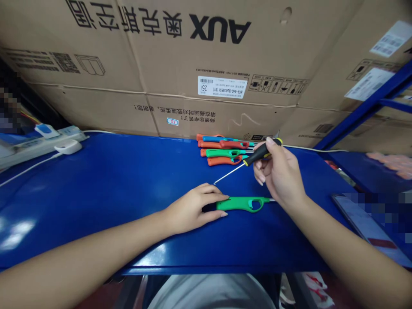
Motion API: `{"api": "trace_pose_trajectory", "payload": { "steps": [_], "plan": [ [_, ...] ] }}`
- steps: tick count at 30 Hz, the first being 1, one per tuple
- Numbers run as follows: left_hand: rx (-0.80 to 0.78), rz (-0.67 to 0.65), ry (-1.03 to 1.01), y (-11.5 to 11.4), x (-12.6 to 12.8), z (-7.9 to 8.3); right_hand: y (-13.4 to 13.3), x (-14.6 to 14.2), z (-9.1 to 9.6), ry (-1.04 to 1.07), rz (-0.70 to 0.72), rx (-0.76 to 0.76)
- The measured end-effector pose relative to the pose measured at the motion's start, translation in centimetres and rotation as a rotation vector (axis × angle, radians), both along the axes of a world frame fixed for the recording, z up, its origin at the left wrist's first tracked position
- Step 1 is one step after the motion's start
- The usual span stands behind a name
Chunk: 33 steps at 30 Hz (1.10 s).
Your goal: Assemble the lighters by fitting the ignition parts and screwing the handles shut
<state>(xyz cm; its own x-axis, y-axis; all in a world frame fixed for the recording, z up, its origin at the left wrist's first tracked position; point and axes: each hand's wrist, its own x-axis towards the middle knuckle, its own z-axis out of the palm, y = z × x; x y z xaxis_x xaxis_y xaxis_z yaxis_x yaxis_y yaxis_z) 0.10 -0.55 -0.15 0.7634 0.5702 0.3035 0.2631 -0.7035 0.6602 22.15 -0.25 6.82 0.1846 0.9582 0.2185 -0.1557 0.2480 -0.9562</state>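
Note:
A green long-necked lighter (238, 204) lies flat on the blue table, its metal neck pointing right. My left hand (196, 206) rests on the table and grips the lighter's left end between thumb and fingers. In my right hand (283, 171) is a screwdriver (262, 152) with a black and yellow handle, held tilted. Its thin shaft points down and left, with the tip just above my left fingers. Part of the lighter's neck is hidden behind my right wrist.
Several orange, red, blue and green lighters (222, 160) lie in a pile before a large cardboard box (177, 103). A power strip (35, 146) with a white charger stands at the left. A phone or tablet (370, 227) lies at the right, near a blue metal post (363, 107).

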Motion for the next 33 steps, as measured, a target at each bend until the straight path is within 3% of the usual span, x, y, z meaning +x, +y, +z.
{"api": "trace_pose_trajectory", "payload": {
  "steps": [6,14,23,33],
  "plan": [
    [-0.065,0.122,-0.102,-0.3,-0.2,0.3,-0.2,0.1,-2.2,0.033,0.009,-0.057],
    [-0.352,0.225,-0.337,-0.8,0.2,0.7,0.1,0.5,-3.0,0.060,0.043,-0.118],
    [-0.255,0.258,-0.307,-0.9,0.1,1.4,-0.1,0.4,-3.1,0.081,0.065,-0.139],
    [-0.201,0.245,-0.290,-0.8,0.0,1.2,-0.1,0.4,-3.1,0.046,0.049,-0.118]
  ]
}}
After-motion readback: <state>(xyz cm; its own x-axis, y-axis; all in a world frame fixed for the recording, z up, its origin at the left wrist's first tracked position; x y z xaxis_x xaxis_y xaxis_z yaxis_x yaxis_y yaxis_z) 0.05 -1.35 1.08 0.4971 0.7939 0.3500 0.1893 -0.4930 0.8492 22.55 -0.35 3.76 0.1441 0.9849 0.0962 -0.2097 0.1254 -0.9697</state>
